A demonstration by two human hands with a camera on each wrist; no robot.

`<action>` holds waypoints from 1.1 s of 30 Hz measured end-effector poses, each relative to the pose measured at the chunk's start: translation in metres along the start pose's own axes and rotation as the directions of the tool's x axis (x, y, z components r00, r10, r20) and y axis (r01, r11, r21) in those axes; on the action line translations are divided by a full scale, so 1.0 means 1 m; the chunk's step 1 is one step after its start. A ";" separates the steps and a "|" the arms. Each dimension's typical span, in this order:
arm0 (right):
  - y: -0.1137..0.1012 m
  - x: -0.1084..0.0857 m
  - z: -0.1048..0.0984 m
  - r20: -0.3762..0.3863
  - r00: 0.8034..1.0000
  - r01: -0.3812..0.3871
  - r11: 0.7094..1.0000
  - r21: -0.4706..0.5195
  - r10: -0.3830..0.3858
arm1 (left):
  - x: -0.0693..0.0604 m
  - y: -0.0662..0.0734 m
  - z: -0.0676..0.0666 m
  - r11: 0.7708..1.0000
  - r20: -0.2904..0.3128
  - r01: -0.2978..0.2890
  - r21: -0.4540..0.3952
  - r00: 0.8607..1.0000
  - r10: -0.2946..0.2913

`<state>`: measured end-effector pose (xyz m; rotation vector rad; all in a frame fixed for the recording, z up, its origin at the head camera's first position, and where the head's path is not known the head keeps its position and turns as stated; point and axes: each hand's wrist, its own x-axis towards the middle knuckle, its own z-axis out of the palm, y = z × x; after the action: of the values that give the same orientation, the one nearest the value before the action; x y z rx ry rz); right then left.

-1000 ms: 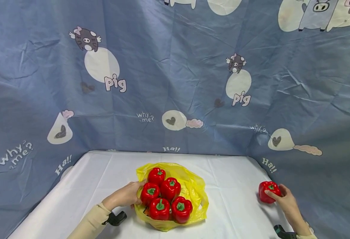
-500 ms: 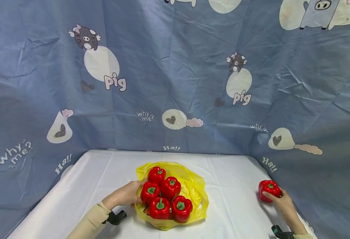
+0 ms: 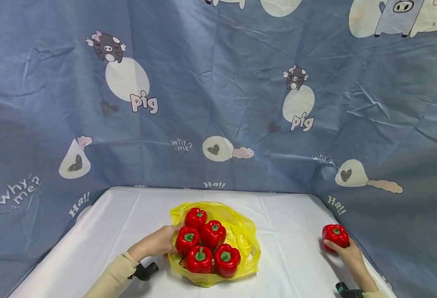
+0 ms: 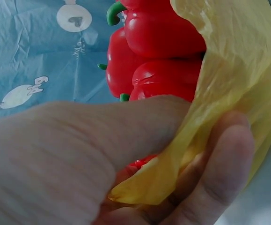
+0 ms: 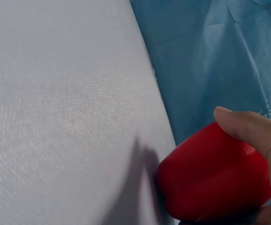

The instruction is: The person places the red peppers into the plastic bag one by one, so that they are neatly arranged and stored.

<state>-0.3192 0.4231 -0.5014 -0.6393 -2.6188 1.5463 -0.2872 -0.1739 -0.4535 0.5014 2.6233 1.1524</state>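
Note:
A crumpled yellow plastic bag [image 3: 247,240] lies with its mouth spread wide, several red bell peppers [image 3: 213,236] with green stems inside it. At the bag's left side my left hand [image 3: 158,243] grips the rim. In the left wrist view, the thumb reaches inside the bag and the fingers [image 4: 226,164] stay outside, the yellow film [image 4: 172,159] between them. Far to the right, my right hand [image 3: 348,254] holds a single red bell pepper [image 3: 334,234]. The right wrist view has the thumb laid over that pepper [image 5: 215,173]; most other fingers are hidden.
White cloth [image 3: 289,231] covers the table. Blue sheeting [image 3: 218,95] with pig prints rises at the back and both sides. The right-hand pepper is close to the table's right edge [image 5: 156,86]. Dark wrist cameras [image 3: 145,271] are worn on both wrists.
My right wrist has swung slightly left, and the hand has turned around the pepper to its lower right side. The pepper has barely shifted. My left hand and the bag stay put.

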 end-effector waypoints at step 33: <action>-0.021 -0.018 0.011 0.040 0.996 0.085 0.995 -0.046 -0.083 | -0.001 0.000 0.000 1.000 -0.001 -0.002 0.013 1.000 0.002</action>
<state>-0.3129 0.3983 -0.4858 -0.4995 -2.6803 1.4917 -0.2864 -0.1744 -0.4532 0.5055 2.6332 1.1377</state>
